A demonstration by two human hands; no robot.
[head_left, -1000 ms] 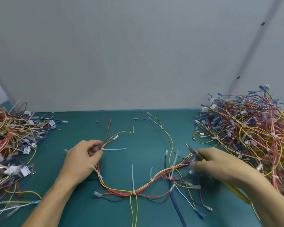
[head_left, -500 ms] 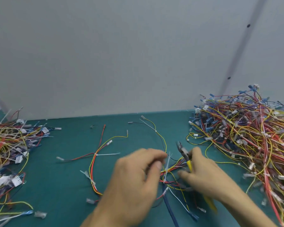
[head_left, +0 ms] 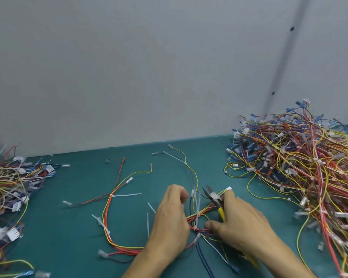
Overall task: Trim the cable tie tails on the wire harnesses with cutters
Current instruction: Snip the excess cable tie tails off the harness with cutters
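Now: right hand (head_left: 239,223) grips the yellow-handled cutters (head_left: 215,199); left hand (head_left: 171,221) lies knuckles-up over the wire harness (head_left: 107,217).
Cutter jaws stand slightly apart, just beside an upright white cable tie tail (head_left: 197,205); the palm hides most of the handles. Left fingers are curled, but whether they pinch anything cannot be told, since the hand covers the wires there and its edge is blurred. The harness loops left across the green table (head_left: 78,197). The right pile (head_left: 309,167) and left pile (head_left: 8,187) are cut off by the frame.
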